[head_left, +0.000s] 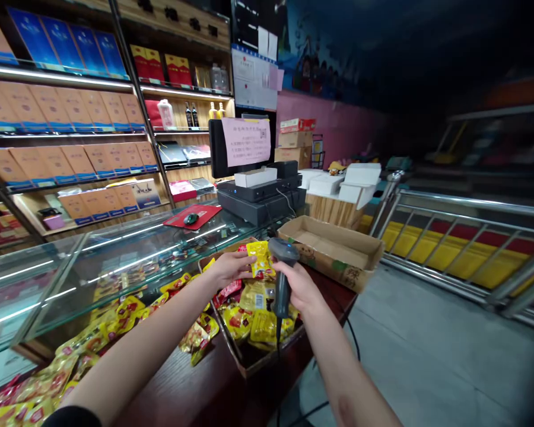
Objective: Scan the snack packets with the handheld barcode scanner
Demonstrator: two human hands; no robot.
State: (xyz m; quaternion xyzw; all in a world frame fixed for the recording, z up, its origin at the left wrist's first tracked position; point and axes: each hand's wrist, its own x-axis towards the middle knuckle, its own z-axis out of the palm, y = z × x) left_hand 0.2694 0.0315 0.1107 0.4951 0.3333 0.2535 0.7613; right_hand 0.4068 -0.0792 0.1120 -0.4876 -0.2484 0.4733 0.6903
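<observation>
My left hand [234, 268] pinches the left edge of a yellow snack packet [260, 258] above an open cardboard box. Wrapped round the handle of a dark barcode scanner [283, 284] is my right hand [297, 283], just right of the packet. The scanner's head is close beside the packet, and its cable hangs down over the box. Yellow and red packets fill the box [242, 369] below both hands. More yellow packets [129, 311] lie in a long heap on the dark table to the left.
A second cardboard box [338, 243] sits behind the scanner. Beyond are a glass display counter [115, 255], a monitor [218, 148] on a dark cash drawer [258, 204], and a mouse [190, 219] on a red mat. Metal railings [449, 255] stand at the right.
</observation>
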